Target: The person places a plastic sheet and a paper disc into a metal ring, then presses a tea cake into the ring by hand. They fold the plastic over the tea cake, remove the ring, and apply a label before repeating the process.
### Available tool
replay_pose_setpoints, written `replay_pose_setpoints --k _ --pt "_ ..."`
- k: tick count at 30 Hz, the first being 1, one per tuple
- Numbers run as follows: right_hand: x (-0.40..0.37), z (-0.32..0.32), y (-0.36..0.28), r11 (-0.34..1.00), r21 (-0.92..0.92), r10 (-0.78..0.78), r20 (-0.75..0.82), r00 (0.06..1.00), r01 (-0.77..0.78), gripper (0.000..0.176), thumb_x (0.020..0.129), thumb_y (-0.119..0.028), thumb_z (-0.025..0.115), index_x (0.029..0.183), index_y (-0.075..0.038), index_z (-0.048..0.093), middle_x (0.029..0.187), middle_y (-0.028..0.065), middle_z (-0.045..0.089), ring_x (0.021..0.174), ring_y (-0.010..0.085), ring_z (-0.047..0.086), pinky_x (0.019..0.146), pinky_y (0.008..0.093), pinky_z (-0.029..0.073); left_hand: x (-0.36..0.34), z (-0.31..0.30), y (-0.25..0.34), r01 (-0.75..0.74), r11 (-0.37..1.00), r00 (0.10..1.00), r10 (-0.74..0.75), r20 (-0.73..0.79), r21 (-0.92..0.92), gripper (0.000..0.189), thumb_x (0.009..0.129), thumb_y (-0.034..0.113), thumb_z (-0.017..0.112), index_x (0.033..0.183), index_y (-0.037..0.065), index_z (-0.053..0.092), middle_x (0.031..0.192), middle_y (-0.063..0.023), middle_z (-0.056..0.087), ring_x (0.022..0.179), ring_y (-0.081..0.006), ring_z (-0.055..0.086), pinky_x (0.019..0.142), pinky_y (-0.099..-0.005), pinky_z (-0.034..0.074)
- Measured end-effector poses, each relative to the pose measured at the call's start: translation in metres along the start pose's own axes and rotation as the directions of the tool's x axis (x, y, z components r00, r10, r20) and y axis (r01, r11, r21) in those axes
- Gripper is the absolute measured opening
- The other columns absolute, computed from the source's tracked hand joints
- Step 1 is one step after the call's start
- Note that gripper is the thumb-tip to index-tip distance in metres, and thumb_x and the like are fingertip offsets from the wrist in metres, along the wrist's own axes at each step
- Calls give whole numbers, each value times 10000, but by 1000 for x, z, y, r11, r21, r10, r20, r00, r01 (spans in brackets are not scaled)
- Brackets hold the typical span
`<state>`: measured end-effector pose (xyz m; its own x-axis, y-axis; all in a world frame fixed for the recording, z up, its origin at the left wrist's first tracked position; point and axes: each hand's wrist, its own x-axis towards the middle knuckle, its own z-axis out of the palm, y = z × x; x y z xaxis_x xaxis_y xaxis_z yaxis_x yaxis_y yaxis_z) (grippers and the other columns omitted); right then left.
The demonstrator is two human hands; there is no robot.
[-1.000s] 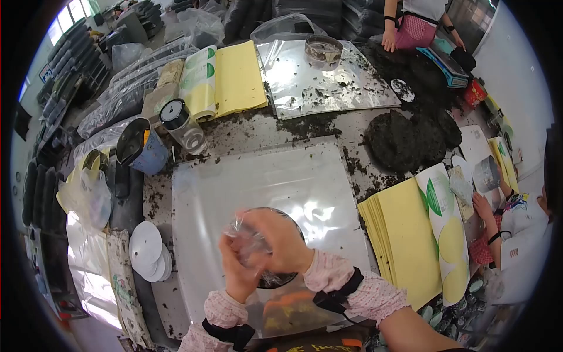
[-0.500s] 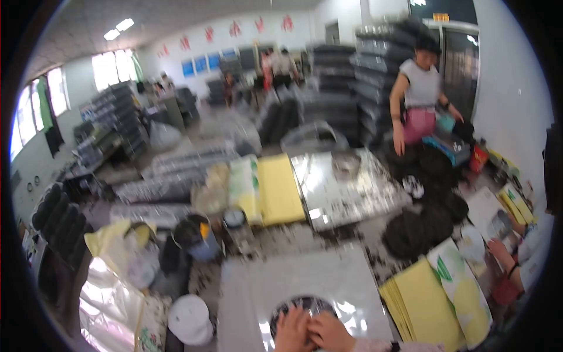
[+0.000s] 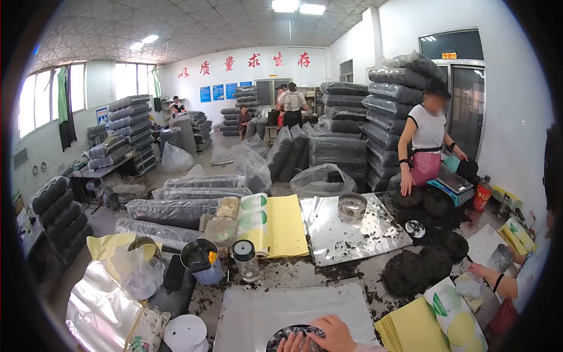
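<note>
right hand [image 3: 335,332] lies open on the round dark film-wrapped cake [image 3: 291,335], atop the silver foil sheet [image 3: 258,311]. left hand [image 3: 287,345] at the cake's near edge, grip unclear. best pressed evenly, film kept taut.

Bright, even light fills the hall. Ceiling panels [image 3: 299,7] glow overhead, and daylight blows out the windows [image 3: 56,97] on the left. Shadows are soft. The silver sheet [image 3: 352,237] and the foil bag [image 3: 97,311] at near left throw glare. Focus is sharp. Fisheye bending curves the walls, and a black vignette rings the frame, which crops the right hand [image 3: 334,331] at the near edge.
</note>
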<state>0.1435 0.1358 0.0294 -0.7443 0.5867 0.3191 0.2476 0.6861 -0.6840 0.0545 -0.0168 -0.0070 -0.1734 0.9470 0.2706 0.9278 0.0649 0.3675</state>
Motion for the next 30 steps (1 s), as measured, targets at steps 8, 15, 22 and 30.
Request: replay_pose_setpoints --k 8,15,22,30 --pt "9 28 28 917 -310 -274 -32 961 251 270 789 -173 731 1035 -65 703 997 134 665 941 314 616 837 412 498 -2 1 5 33 988 999 -39 32 152 887 836 563 595 1489 8 362 1579 -210 246 1480 -420 147 1184 -594 90" --pt "29 -144 -145 746 617 -295 -32 955 251 361 954 -157 624 1283 -9 597 1026 96 703 928 152 665 819 291 521 3 4 7 59 981 993 -76 88 185 785 880 497 575 1482 29 387 1552 -215 311 1469 -421 178 1187 -585 102" --pt "-17 -227 -225 141 925 -655 -180 734 353 199 861 -121 700 1049 -53 693 850 101 650 747 187 599 700 318 484 -2 26 -3 -62 944 996 80 -44 323 781 856 485 618 1466 43 412 1522 -223 356 1447 -422 242 1174 -593 146" --pt "-60 -198 -134 614 639 -614 17 789 463 203 905 -91 620 1082 -21 690 866 89 673 772 207 637 699 307 500 -2 0 12 62 989 996 -69 49 134 795 866 499 607 1452 0 408 1523 -230 351 1448 -408 245 1183 -578 137"
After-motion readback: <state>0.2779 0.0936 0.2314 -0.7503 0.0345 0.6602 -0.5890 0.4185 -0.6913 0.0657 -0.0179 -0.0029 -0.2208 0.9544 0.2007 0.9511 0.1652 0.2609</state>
